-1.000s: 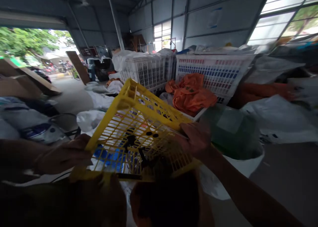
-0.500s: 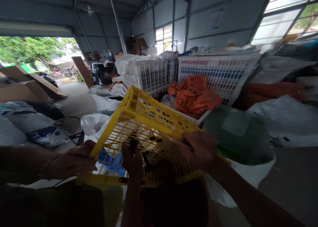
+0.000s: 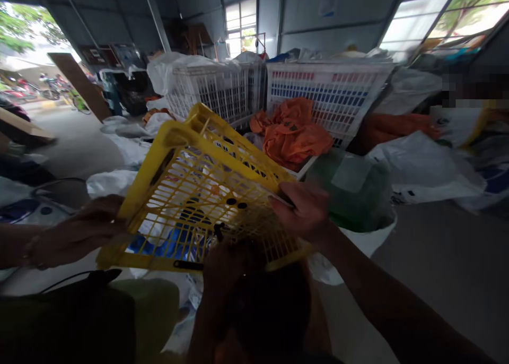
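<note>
I hold a yellow plastic lattice crate (image 3: 191, 189) tilted up in front of me, its open side facing away. My left hand (image 3: 75, 231) grips its lower left corner. My right hand (image 3: 302, 210) grips its right rim. Below the crate, another person's dark-haired head (image 3: 270, 311) is close to me, and their raised hand (image 3: 222, 255) touches the crate's bottom edge near a small black part. Blue and white things show through the lattice.
Two large white mesh baskets (image 3: 217, 91) (image 3: 330, 96) stand behind, with an orange cloth (image 3: 296, 133) heaped in front. A green sack (image 3: 352, 189), white bags (image 3: 417, 162) and more sacks (image 3: 119, 136) lie around. Bare concrete floor (image 3: 437, 258) is at right; an open doorway is at far left.
The other person's hand came up to the crate's bottom edge. The crate has shifted a little left and up in view; both my hands keep their grip.
</note>
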{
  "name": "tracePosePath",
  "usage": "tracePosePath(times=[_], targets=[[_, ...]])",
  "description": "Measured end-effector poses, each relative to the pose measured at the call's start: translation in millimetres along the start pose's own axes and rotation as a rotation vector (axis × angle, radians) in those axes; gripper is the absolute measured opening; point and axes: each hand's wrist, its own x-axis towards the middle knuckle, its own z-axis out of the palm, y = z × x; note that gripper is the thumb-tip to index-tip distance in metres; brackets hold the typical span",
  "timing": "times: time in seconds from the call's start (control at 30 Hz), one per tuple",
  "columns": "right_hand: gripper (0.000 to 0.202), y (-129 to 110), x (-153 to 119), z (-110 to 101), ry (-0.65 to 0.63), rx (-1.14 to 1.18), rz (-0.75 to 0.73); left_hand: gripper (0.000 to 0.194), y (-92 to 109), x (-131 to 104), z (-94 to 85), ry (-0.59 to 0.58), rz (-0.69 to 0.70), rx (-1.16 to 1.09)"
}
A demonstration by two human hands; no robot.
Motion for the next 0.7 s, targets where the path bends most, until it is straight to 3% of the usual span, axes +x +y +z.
tracePosePath(times=[0.1, 0.2, 0.33, 0.43, 0.5, 0.7], targets=[[0.007, -1, 3, -4, -0.012, 0.002, 0.003, 0.057, -12, 24, 33.2, 0.153, 0.08, 0.518], [0.007, -4, 5, -9, -0.019, -0.012, 0.028, 0.06, -16, 35, 59.2, 0.161, 0.018, 0.748], [0.011, -3, 6, -13, 0.002, -0.071, 0.01, 0.047, -21, 26, 74.3, 0.184, 0.07, 0.807], [0.012, 1, 8, -15, 0.015, -0.123, 0.004, 0.043, -30, 13, 72.9, 0.256, 0.211, 0.705], [0.014, 0, 11, -17, 0.011, -0.146, 0.021, 0.041, -32, 8, 68.5, 0.31, 0.224, 0.597], [0.014, -27, 17, -24, -0.1, -0.089, -0.056, 0.046, -15, 29, 52.9, 0.462, -0.323, 0.273]])
